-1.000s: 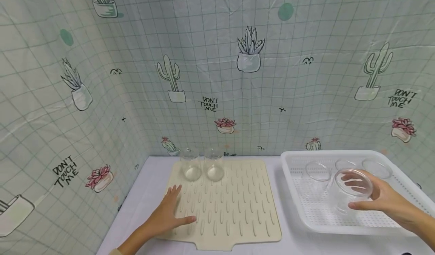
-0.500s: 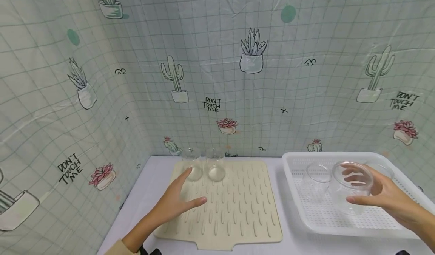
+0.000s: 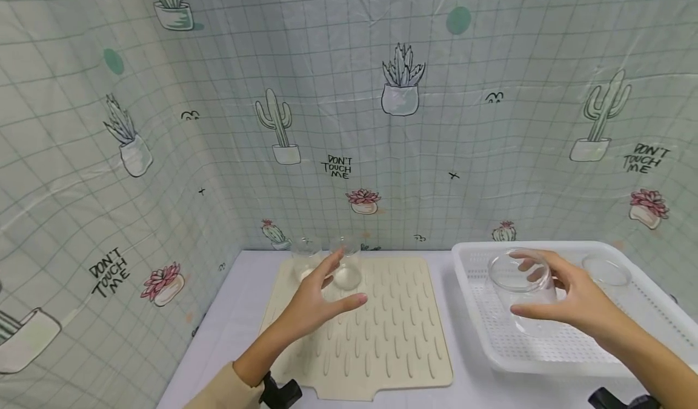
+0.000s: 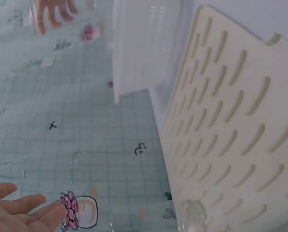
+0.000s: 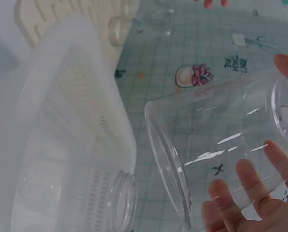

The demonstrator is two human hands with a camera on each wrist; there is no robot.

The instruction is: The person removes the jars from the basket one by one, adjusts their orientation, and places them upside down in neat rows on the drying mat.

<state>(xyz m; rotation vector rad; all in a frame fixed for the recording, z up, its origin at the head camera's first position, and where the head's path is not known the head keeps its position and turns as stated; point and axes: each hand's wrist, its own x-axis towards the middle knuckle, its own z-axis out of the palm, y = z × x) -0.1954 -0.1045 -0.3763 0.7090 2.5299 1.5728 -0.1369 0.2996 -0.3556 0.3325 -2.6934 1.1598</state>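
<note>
My right hand (image 3: 580, 297) grips a clear jar (image 3: 518, 282) from its right side, thumb in front and fingers behind. The jar is held above the white basket (image 3: 475, 330), and its wall fills the middle of the right wrist view. My left hand (image 3: 311, 306) hovers over the cream ridged mat (image 3: 403, 336), fingers and thumb spread, holding nothing. Two more clear jars (image 3: 346, 269) stand side by side at the back of that mat; the left hand partly covers them. Another clear jar (image 3: 605, 269) is in the basket's back right; others there may be hidden.
A patterned grid curtain (image 3: 436, 136) rises behind the table and along its left side. White tablecloth (image 3: 218, 312) shows around the mat. Black wrist devices (image 3: 280, 392) sit on both forearms.
The right hand has moved left and slightly up, carrying the jar toward the basket's left side. My left hand has shifted right and upward over the mat, still spread.
</note>
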